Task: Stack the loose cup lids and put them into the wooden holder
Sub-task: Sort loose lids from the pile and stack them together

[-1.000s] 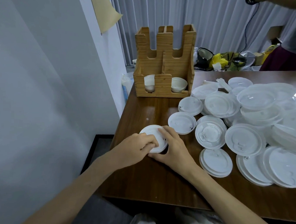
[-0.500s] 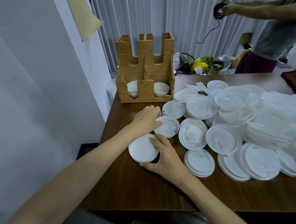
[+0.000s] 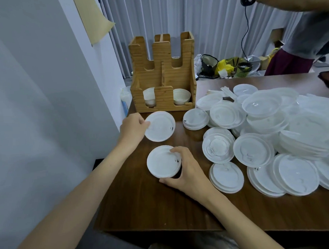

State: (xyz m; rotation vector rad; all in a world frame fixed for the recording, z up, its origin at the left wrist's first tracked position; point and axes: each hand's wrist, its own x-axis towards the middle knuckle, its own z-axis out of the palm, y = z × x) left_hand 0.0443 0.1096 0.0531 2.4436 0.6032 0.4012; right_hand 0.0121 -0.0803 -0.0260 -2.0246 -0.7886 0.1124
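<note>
My left hand (image 3: pixel 133 127) pinches the left edge of a white cup lid (image 3: pixel 161 126), tilted just in front of the wooden holder (image 3: pixel 162 73). My right hand (image 3: pixel 186 170) grips a small stack of white lids (image 3: pixel 163 161) from its right side on the brown table (image 3: pixel 144 209). The holder stands at the table's back left corner, with white lids in its two lower front slots. A big heap of loose white lids (image 3: pixel 263 135) covers the right half of the table.
The wall (image 3: pixel 38 110) runs close along the table's left edge. Another person (image 3: pixel 296 26) stands at the back right holding a black cable. Bags and clutter (image 3: pixel 227 66) lie behind the table. A white bottle (image 3: pixel 124 99) stands left of the holder.
My left hand has picked up a single lid from the pile and drawn it left, toward the holder. My right hand has stayed on the small stack. The camera has moved closer.
</note>
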